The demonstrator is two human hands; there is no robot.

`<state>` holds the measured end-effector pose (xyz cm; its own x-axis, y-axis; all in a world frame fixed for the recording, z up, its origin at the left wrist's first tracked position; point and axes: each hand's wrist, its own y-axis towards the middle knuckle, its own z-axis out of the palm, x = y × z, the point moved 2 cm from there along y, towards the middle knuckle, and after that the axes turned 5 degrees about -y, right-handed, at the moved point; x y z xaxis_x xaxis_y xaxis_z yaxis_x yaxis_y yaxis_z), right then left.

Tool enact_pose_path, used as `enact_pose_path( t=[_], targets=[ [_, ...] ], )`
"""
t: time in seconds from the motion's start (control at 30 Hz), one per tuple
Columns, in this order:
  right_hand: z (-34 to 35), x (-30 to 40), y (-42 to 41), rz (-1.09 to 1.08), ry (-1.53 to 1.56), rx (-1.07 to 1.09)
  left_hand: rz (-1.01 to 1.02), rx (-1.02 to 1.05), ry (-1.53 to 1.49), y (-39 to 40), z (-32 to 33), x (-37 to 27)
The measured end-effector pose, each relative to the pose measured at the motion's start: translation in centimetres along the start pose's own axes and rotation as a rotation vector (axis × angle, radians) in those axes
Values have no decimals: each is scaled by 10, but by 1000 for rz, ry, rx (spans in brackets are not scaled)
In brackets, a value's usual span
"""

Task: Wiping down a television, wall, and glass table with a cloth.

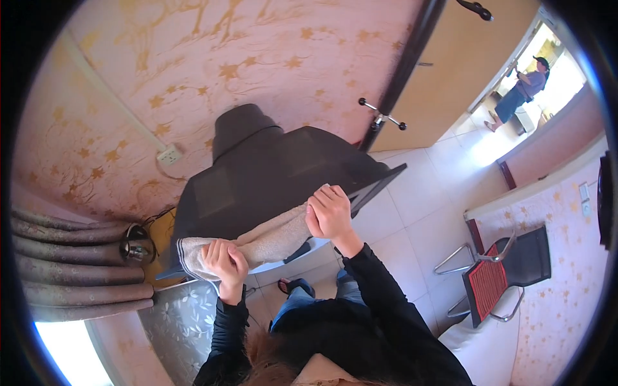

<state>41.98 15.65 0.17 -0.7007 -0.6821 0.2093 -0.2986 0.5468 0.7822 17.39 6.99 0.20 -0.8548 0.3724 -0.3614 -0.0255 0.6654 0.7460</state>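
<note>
A beige towel [275, 236] with dark stripes at its left end stretches between my two hands. My left hand [224, 260] is closed around the towel near the striped end. Farther right and higher in the picture, my right hand [329, 212] grips the other end, a small tip of cloth showing above the fingers. Just beyond the towel stands a large black appliance housing [260, 173], which looks like the back of a bulky television, close to the wall. The towel hides part of its near edge; whether they touch I cannot tell.
A metal kettle [137, 245] stands beside curtains [87, 265] at left. A wall socket [169, 155] is above. At right are an office chair [507, 275] with a red seat and a wooden door [434, 96]. Through a doorway another person [521, 94] stands in a far room.
</note>
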Motion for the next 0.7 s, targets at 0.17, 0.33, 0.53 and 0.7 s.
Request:
enact_pose_path(
  t=[0.17, 0.33, 0.53, 0.7],
  targets=[
    [-73, -55, -47, 59, -99, -45, 166, -37, -180, 6, 59, -60],
    [-170, -130, -101, 154, -274, -115, 278, -28, -337, 30, 144, -160],
    [-270, -205, -138, 327, -473, -106, 407, -32, -553, 62, 243, -266],
    [-322, -244, -152, 425, -528, -75, 458, -6, -654, 91, 297, -326]
  ],
)
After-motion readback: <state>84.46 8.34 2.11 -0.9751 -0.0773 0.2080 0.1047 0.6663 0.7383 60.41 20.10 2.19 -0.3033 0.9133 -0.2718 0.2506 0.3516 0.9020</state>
